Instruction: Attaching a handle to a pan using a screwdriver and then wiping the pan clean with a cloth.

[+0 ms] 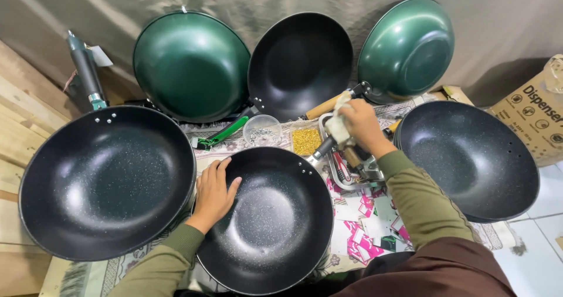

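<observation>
Brown printed cardboard box (536,115) at right edge; white tag (101,55) far left.

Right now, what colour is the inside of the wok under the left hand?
Black with fine pale speckles, wok, head view.

centre wok (275,226): right in front of the person, left hand (215,192) flat on its left rim
right hand (359,124): behind that wok's right edge, over its handle (324,147)
big wok (105,180): left of the centre one
stacked woks (469,159): off to the right
back row: three woks leaning on the backdrop
small bowl (262,130): between back row and centre wok
cardboard box (536,112): far right
</observation>
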